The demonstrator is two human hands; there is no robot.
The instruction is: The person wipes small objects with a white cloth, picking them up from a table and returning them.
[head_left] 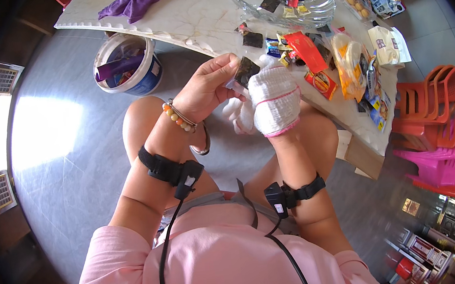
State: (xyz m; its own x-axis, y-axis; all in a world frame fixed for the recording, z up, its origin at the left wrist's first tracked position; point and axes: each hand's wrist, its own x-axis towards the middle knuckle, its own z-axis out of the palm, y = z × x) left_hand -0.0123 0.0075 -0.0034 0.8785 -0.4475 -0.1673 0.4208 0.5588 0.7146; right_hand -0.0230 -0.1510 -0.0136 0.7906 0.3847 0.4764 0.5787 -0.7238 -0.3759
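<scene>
Above my lap, in front of the table's edge, a small dark square packet (246, 72) is between my two hands. My left hand (208, 87), bare and wearing a beaded bracelet (178, 118), pinches it from the left with thumb and fingers. A bit of clear film shows under those fingertips. On the right, my right hand (275, 98) wears a white cloth glove with pink trim, and its fingers close on the packet's other side. White gloved fingers also hang lower, beneath the packet. A similar dark packet (253, 40) lies on the tabletop just beyond.
On the pale table (192, 21) stands a glass bowl (311, 18) holding several small packets. Snack bags, a red packet (306, 50) and a purple cloth (138, 0) lie there too. A bucket (149, 78) stands on the floor at left; stacked plastic chairs (429, 109) stand at right.
</scene>
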